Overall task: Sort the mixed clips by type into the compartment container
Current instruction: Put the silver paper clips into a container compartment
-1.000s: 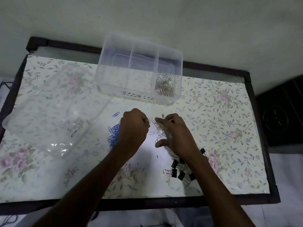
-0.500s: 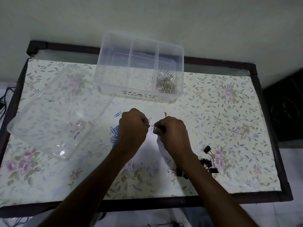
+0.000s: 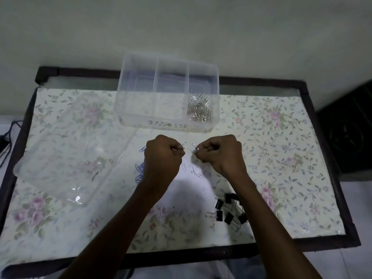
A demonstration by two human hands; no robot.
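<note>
The table, covered in a floral sheet, carries everything. At its far edge, about the middle, sits the clear compartment container, its long axis along that edge so all three bays face the person; only the right bay holds anything, a heap of silver paper clips. Toward the left edge the clear lid lies flat, probably set aside to keep the bays open. Near the front edge, right of centre, black binder clips lie bunched and unsorted. Blue paper clips lie in a loose heap near the centre, partly behind the left wrist. Both hands hover mid-table as curled fists: the left hand pinches a few silver clips whose loops point toward the container, and the right hand pinches what looks like another silver clip, its tip pointing left. Likely they are pulling tangled clips apart. A few loose silver clips lie on the table between the wrists.
</note>
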